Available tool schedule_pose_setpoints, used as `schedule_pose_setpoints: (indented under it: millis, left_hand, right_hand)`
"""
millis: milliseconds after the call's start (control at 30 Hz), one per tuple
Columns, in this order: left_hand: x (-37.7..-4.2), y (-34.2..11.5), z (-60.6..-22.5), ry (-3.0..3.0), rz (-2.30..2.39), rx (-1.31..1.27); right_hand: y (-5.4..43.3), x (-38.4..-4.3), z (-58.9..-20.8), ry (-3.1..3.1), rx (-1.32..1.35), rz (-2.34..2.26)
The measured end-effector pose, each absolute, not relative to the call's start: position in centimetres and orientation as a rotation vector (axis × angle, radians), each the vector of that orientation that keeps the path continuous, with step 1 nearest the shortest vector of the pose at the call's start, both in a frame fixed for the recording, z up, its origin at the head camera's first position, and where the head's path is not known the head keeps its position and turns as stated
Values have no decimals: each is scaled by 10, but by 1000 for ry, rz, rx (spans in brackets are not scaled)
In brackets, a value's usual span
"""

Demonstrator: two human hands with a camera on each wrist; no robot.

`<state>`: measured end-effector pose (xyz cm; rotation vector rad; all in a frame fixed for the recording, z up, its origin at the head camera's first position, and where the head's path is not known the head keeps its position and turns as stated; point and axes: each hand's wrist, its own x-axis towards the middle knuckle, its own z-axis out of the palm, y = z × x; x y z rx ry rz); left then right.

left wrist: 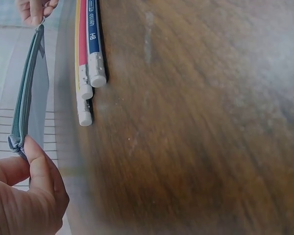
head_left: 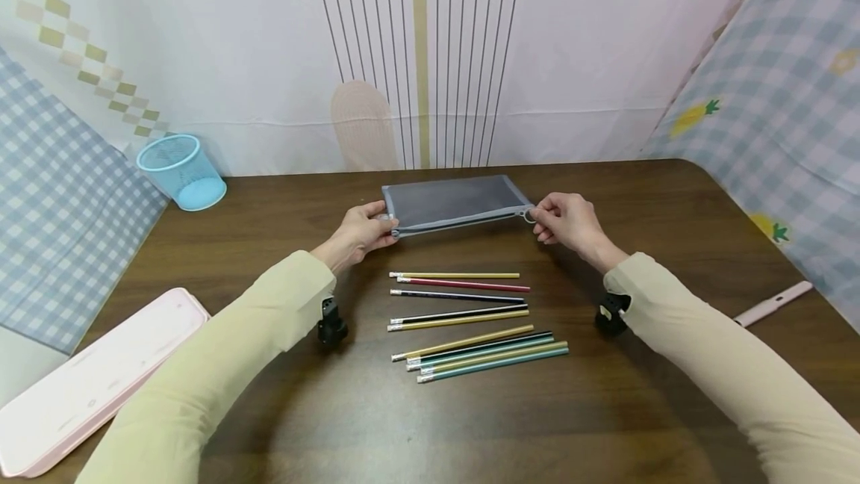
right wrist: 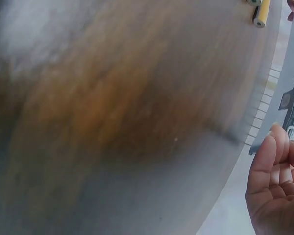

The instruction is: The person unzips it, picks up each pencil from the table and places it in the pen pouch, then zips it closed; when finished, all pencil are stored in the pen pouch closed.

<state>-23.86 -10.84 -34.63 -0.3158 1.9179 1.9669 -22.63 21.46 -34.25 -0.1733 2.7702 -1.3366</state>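
Note:
A grey see-through zip pouch is held over the far part of the table, its zipper edge facing me. My left hand pinches the pouch's left corner between thumb and fingers; in the left wrist view the thumb and fingers close on the zipper's end. At the opposite end, my right hand pinches the ring pull of the zipper. The zipper looks closed along most of its length, though I cannot tell exactly. Nearer to me lie several pencils in loose rows, white erasers to the left.
A blue mesh pen cup stands at the back left. On the left lies a pale pink case, partly behind the left sleeve. A slim pink tool rests near the table's right edge. Patterned cloth hangs behind the brown table.

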Motion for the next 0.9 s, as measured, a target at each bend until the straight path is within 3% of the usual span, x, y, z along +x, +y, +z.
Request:
schedule_pose_setpoints:
  millis: [900]
  left_hand:
    - [-234, -118, -346, 1887, 1955, -314]
  right_hand:
    - [234, -229, -341, 2816, -135, -1309]
